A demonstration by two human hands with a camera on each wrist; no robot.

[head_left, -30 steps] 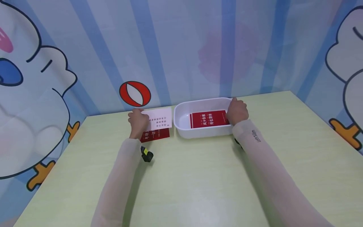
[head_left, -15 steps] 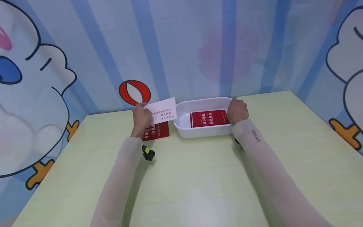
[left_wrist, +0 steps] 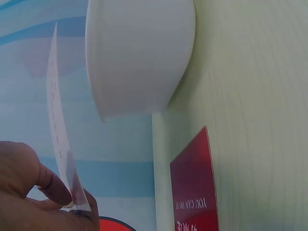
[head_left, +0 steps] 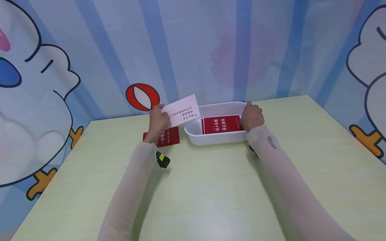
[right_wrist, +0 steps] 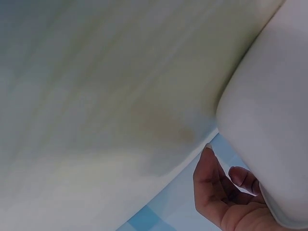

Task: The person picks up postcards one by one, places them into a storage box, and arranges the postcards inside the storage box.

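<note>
My left hand (head_left: pixel 158 121) pinches a white card (head_left: pixel 182 110) with small red print, lifted off the table and tilted toward the white tub (head_left: pixel 197 137). In the left wrist view the card (left_wrist: pixel 60 139) stands edge-on between thumb and fingers, left of the tub (left_wrist: pixel 137 53). A red card (head_left: pixel 167 139) lies flat on the table under that hand, also in the left wrist view (left_wrist: pixel 195 192). Another red card (head_left: pixel 221 125) lies inside the tub. My right hand (head_left: pixel 251 116) grips the tub's right rim; in the right wrist view its fingers (right_wrist: pixel 216 187) curl beside the tub wall (right_wrist: pixel 269 125).
The pale green table (head_left: pixel 211 187) stretches toward me in front of the tub. A blue striped cartoon backdrop (head_left: pixel 193 50) closes in the back and both sides, just behind the tub and cards.
My left hand has lifted the white card off the red card and carried it up and right, over the tub's left rim. The right hand has stayed on the tub.
</note>
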